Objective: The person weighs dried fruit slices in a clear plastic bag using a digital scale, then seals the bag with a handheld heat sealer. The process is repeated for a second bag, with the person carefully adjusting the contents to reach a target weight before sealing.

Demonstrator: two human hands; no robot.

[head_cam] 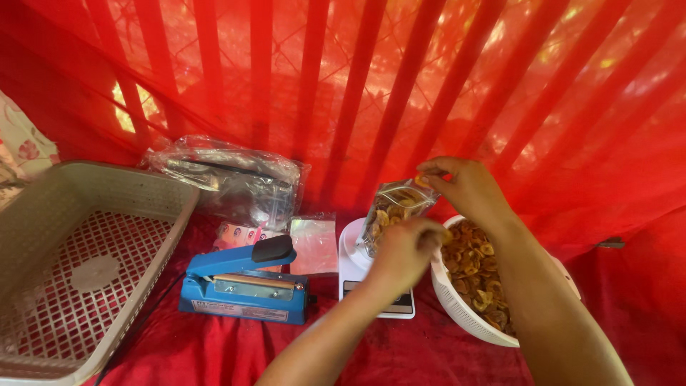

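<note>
A deep red cloth [214, 350] covers the whole work surface, wrinkled in places, and a red curtain [371, 78] with darker upright stripes hangs right behind it, sunlight glowing through in yellow patches. At the far left edge a bit of pale flowered fabric [21, 150] shows.

On the left of the cloth sits a beige plastic basket [143, 286] with a lattice bottom. Behind its far corner lies a heap of clear plastic bags [229, 179], crumpled against the curtain. In front of that stands a blue heat sealer [243, 286] with a black knob on its arm, and just beside it lie a few small flat clear pouches [314, 246].

Next comes a white kitchen scale [354, 275], its front edge partly hidden by the left hand [404, 250]. A clear pouch of dried fruit chips [389, 211] is over the scale's platter; whether it rests on it cannot be told. The left hand's fingers are bunched close near the pouch's lower side, but whether they pinch anything is not clear.

The right hand [464, 189] is at the pouch's open top, its fingers pinched narrowly around a chip at the mouth. Below the right forearm, touching the scale's right side, stands a white colander bowl [457, 304] holding brown and yellow chips [475, 268].
</note>
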